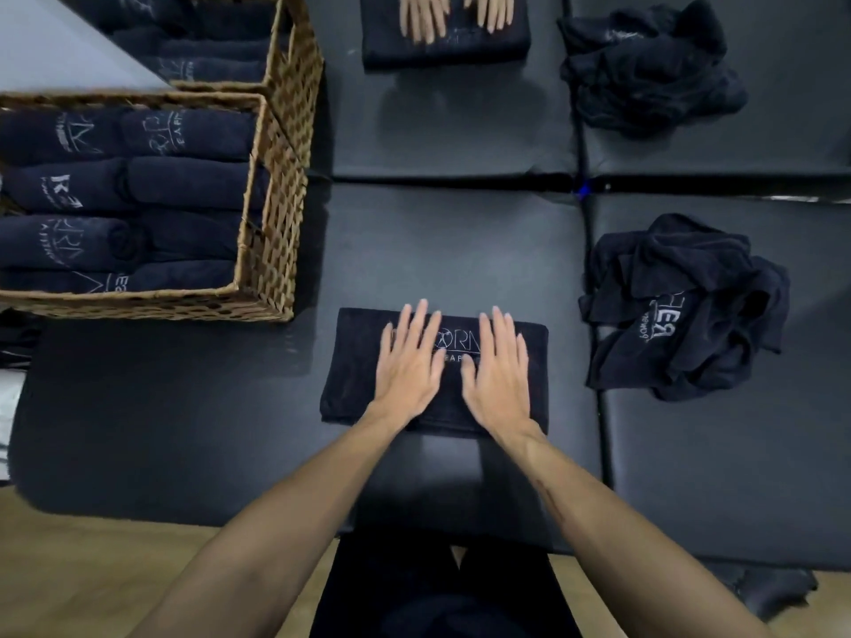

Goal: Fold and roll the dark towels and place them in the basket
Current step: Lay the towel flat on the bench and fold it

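A dark towel (354, 379) with a pale logo lies folded into a flat rectangle on the black padded surface just ahead of me. My left hand (407, 361) and my right hand (499, 368) rest flat on it side by side, fingers straight and spread, pointing away from me. A woven wicker basket (271, 250) stands at the left and holds several rolled dark towels (129, 186) in rows. A crumpled heap of dark towels (686, 310) sits to the right of the folded one.
A mirror at the far side repeats the scene: the basket, the heap (644, 66) and the hands on the towel. Seams (594, 315) split the black pads. Wooden floor (92, 568) runs along the near edge.
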